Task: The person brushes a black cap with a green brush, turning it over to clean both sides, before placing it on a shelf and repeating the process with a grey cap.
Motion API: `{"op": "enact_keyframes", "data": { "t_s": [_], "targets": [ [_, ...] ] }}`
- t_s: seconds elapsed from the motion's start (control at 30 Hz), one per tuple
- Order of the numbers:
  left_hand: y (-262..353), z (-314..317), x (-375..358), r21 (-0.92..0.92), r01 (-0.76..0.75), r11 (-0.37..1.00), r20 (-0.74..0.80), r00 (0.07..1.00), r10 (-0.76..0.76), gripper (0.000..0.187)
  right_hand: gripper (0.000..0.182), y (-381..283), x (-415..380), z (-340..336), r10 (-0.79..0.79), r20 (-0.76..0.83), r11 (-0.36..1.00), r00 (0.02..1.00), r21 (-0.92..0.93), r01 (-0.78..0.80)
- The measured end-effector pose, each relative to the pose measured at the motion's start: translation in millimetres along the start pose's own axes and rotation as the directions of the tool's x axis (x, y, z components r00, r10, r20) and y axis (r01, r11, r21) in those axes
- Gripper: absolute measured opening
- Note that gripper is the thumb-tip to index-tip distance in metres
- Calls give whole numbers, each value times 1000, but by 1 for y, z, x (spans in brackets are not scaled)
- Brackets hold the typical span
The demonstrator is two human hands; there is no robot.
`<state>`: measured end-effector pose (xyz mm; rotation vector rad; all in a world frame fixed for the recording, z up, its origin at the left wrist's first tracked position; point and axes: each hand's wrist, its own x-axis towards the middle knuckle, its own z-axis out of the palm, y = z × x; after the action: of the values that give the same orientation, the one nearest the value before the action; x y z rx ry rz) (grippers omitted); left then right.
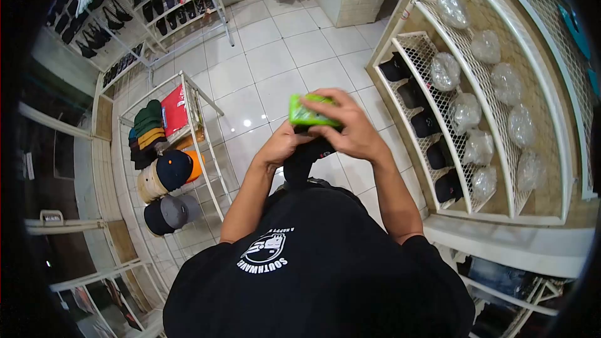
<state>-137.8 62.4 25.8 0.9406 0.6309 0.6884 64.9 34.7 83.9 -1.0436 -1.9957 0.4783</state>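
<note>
In front of my chest, my left hand [277, 146] is closed around the edge of a black cap [302, 161]. My right hand [348, 126] grips a bright green, block-shaped object [299, 111] from above, its fingers across the top. The green object sits against the cap's upper part, and the fingers hide some of both. Its exact kind is not clear, as the right hand is slightly blurred.
To my left stands a white rack [219, 181] with stacked caps [169, 172] and a red flat item [174, 110]. On my right, a white mesh shelf [494, 106] carries black caps [426, 124] and several clear plastic-wrapped bundles [464, 112]. White tiles [269, 62] cover the floor.
</note>
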Motion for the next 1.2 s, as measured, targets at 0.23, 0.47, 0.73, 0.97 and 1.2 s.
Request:
{"op": "enact_keyframes", "data": {
  "t_s": [0.23, 0.47, 0.73, 0.97, 1.2],
  "targets": [
    [-3, -27, -4, 21, 21, 1000, 51, 998, -23, 40, 53, 37, -19, -3, 333, -72, 935, 940, -99, -339],
    [-24, -60, -8, -337, -31, 941, 45, 998, 49, 48, 51, 56, -27, 18, 299, -20, 935, 954, 204, -289],
    [-23, -72, -6, -423, -111, 899, 51, 988, 146, 46, 52, 45, -20, 39, 291, -51, 882, 955, 400, -247],
    [-30, -80, -6, -412, -147, 899, 23, 985, 172, 46, 53, 32, -7, 37, 306, -203, 811, 930, 567, -143],
    [-14, -71, -16, -356, -232, 905, -182, 967, 176, 40, 50, 72, -15, 44, 335, -193, 930, 922, 226, -291]
  ]
}}
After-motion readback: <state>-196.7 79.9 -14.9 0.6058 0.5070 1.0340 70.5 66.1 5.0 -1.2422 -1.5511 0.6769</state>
